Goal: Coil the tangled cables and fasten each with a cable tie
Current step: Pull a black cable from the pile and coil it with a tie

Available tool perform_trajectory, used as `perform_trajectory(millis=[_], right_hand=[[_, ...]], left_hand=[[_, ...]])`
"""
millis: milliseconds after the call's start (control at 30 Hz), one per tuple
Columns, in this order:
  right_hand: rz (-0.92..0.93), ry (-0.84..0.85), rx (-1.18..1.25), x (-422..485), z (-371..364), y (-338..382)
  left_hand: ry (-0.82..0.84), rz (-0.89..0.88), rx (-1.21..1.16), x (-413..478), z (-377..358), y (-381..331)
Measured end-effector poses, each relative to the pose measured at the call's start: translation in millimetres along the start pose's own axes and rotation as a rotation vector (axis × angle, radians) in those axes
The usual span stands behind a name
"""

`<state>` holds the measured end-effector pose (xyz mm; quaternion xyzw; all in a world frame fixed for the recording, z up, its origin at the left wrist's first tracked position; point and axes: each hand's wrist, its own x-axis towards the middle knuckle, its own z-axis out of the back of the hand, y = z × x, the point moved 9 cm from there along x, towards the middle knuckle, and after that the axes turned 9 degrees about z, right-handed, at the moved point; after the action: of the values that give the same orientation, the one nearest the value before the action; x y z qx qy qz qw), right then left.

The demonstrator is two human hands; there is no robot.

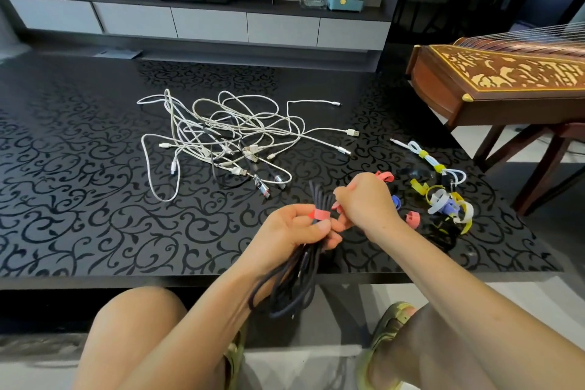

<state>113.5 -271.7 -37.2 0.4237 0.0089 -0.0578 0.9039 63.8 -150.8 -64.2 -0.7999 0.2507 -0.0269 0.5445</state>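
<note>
Hands met above the near edge of the black patterned table (pixel 79 199). The left hand (pixel 291 228) was clenched around a dark cable (pixel 294 282) gathered into long loops, thumb pressed across the bundle. The loops hung below the wrist towards the person's knees, and their upper ends stuck up past the knuckles. A red cable tie (pixel 319 214) wrapped the bundle just above that thumb. The right hand (pixel 364 199) was curled tight beside it, fingertips pinching the tie's free end, wrist bent and forearm angled in from the right. Both forearms were raised off the tabletop.

Further back on the table lay the tangled white cables (pixel 221 133), well apart from the hands. To the right sat a heap of loose coloured ties (pixel 443 203), and beyond it a white cable (pixel 427 158) bound with yellow ties.
</note>
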Motion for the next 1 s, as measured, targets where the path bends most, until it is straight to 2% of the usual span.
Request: perform_trajectory(millis=[167, 233, 333, 533, 667, 833, 900, 1000], right_hand=[[0.033, -0.020, -0.001, 2.6, 10.5, -2.7], [0.008, -0.018, -0.010, 1.6, 13.9, -7.4], [-0.047, 0.044, -0.024, -2.3, 11.0, -12.9], [-0.192, 0.228, 0.198, -30.0, -11.5, -16.3], [-0.326, 0.431, 0.378, -60.3, -25.6, -10.6], [-0.452, 0.515, 0.545, -76.4, -21.7, 3.6], [-0.471, 0.540, 0.572, -80.6, -22.7, 9.6], [-0.500, 0.573, 0.620, -84.0, -21.4, 14.8]], left_hand=[[-0.022, 0.060, 0.219, -0.6, 5.4, 7.6], [-0.060, 0.066, 0.219, -2.4, 7.9, 10.7], [-0.175, -0.048, 0.205, -6.8, 12.3, -0.6], [-0.349, -0.235, 0.190, -17.3, 18.5, -19.2], [-0.386, -0.316, 0.162, -22.3, 20.8, -28.3], [-0.409, -0.365, 0.148, -25.9, 14.6, -35.1], [-0.465, -0.449, 0.267, -32.0, 13.4, -44.6], [-0.576, -0.654, 0.575, -47.0, 4.4, -61.4]])
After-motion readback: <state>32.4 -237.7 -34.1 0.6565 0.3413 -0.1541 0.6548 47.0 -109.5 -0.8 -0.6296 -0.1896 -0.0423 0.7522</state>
